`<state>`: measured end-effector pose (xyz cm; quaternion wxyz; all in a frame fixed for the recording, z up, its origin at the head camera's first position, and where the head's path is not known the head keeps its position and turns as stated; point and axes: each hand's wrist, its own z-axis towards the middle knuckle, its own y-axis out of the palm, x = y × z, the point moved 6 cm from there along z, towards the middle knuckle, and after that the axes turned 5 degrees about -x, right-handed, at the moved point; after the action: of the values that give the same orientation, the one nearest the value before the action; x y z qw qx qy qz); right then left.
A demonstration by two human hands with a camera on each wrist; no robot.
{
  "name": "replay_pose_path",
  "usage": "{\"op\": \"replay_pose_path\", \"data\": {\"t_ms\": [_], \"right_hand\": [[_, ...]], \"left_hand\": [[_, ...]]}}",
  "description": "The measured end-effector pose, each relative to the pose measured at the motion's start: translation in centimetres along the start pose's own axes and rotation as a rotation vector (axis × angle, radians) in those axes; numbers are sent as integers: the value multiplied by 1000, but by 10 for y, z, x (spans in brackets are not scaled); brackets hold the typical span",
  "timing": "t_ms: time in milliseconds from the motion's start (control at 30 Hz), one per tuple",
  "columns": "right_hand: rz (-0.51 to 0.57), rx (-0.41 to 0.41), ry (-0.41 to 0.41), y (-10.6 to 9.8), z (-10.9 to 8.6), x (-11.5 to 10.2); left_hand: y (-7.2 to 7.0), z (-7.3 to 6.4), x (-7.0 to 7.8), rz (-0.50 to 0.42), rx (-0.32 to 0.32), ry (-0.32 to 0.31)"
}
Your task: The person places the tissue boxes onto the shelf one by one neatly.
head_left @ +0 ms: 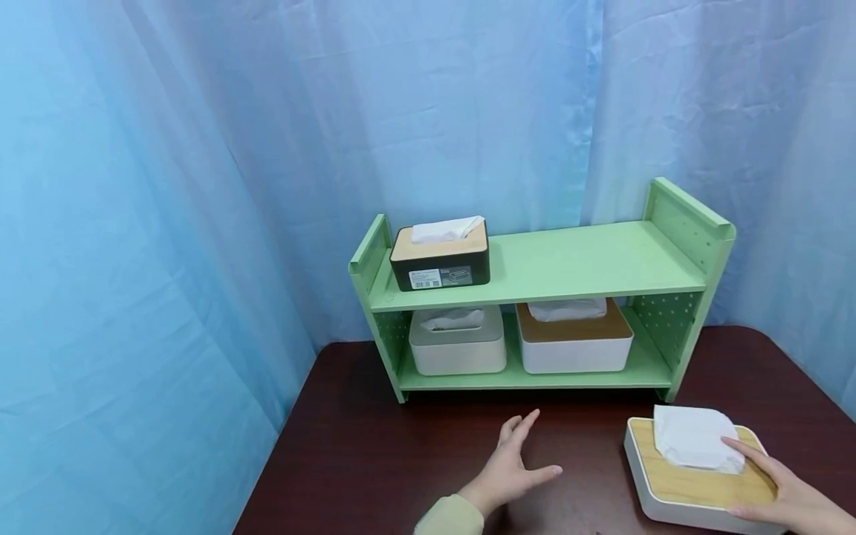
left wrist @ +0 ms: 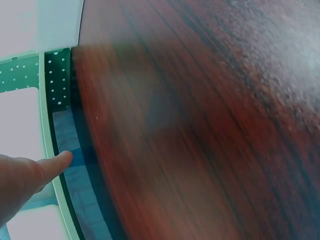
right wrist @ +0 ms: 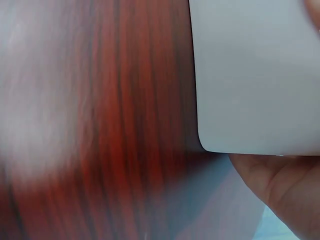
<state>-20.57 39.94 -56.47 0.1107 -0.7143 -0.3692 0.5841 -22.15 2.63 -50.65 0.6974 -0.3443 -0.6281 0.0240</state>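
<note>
On the right of the table in the head view is a tissue box (head_left: 678,475) with a light wood top, white sides and a white tissue (head_left: 695,438) standing out of it. My right hand (head_left: 799,505) grips its right end, the index finger reaching over the top to the tissue and the thumb near the front edge. The right wrist view shows the box's white side (right wrist: 255,80) with part of my hand against its end. My left hand (head_left: 507,468) hangs over the table in front of the shelf, fingers spread and holding nothing.
A green two-tier shelf (head_left: 588,260) stands at the back of the dark wood table (head_left: 348,461). A black tissue box (head_left: 438,264) with a wood lid sits top left. Below are a grey-and-white tissue box (head_left: 458,357) and a brown-topped one (head_left: 575,355). Blue curtains (head_left: 468,111) hang behind.
</note>
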Motion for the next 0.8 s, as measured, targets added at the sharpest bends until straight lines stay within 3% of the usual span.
{"op": "replay_pose_path", "data": {"t_ms": [400,800], "right_hand": [[36,11,-92,22,19,-44],[-25,39,-133,50,37,-85]], "left_hand": [[11,6,-1,12,-10,-34],[19,9,-4,52,-33,-56]]}}
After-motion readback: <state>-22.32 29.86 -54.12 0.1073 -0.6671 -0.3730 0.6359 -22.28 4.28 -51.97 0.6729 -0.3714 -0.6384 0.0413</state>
